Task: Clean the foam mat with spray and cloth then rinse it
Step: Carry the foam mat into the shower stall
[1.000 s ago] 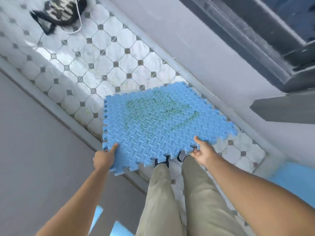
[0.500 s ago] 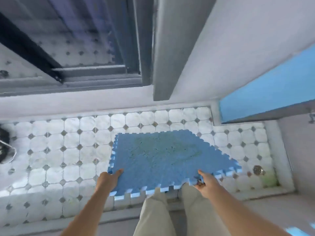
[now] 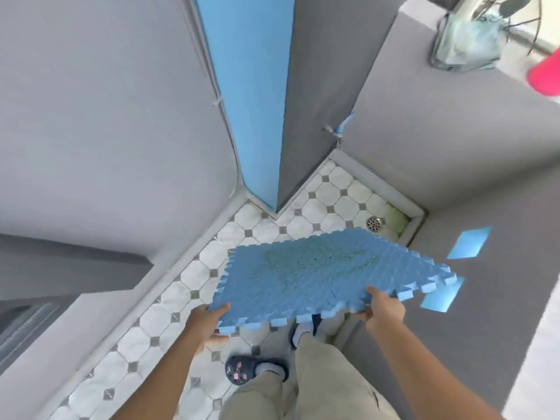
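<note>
Just one blue foam mat (image 3: 318, 277) here, and both hands are on it. The left hand (image 3: 206, 325) has the near left corner, thumb on top and fingers curled under, so it's a pinch. The right hand (image 3: 383, 307) does the same on the near right edge. The mat's up in the air, roughly flat but tipped a bit, over the tiled floor (image 3: 151, 328), with a greenish smudge in the middle.

Quick count:
- one floor drain (image 3: 375, 223), just past the mat's far corner
- one tap (image 3: 342, 125) with a blue handle, on the grey wall above that corner
- two dark clogs, one (image 3: 242, 369) in the open and the other (image 3: 303, 330) half under the mat

Jigsaw teeth run along every mat edge I can see. The right corner overlaps the grey surface on that side, and I can't tell if it touches. The tiled strip is narrow and boxed in by grey walls and a low kerb. There's bare tile to the left of the mat and beyond it, toward the blue panel (image 3: 248, 101).
</note>
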`<state>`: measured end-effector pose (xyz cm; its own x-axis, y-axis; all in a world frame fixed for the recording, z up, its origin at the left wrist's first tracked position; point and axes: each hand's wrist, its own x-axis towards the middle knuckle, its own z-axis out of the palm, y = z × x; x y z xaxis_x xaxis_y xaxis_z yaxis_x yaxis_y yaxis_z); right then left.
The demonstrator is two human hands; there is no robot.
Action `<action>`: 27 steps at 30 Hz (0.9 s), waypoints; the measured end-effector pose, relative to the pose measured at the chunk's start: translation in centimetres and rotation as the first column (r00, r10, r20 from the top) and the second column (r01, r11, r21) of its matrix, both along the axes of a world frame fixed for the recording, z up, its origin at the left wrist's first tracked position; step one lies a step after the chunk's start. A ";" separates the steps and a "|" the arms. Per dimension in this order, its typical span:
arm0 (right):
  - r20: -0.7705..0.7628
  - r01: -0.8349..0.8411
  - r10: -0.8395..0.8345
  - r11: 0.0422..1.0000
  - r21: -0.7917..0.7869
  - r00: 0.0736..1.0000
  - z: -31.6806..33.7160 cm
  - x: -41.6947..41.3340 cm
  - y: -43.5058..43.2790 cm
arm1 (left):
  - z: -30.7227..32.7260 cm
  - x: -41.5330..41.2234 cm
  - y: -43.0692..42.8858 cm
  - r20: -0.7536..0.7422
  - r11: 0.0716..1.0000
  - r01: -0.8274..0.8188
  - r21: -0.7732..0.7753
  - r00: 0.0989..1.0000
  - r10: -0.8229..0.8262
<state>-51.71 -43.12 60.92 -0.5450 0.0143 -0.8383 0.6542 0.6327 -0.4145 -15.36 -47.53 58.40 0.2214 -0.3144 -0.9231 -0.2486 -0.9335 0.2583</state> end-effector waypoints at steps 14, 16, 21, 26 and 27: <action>0.003 0.424 -0.426 0.899 -0.107 0.905 -4.2 -10.0 -4.5 | -4.1 -22.4 -12.6 -0.202 0.916 -0.399 -0.034 0.901 0.384; 0.020 0.479 -0.481 0.867 -0.140 0.876 -5.6 -10.3 -5.6 | -5.3 -24.0 -15.0 -0.187 0.913 -0.401 -0.075 0.905 0.382; 0.052 0.557 -0.557 0.814 -0.162 0.829 -9.8 -10.8 -7.9 | -8.8 -26.1 -20.2 -0.232 0.949 -0.289 -0.128 0.939 0.254; 0.111 0.614 -0.605 0.765 -0.195 0.789 -15.1 -12.4 -10.5 | -14.0 -28.4 -23.9 -0.269 0.969 -0.204 -0.138 0.950 0.161; 0.111 0.623 -0.614 0.757 -0.196 0.781 -16.6 -12.8 -11.0 | -15.4 -28.9 -24.5 -0.263 0.973 -0.184 -0.138 0.954 0.144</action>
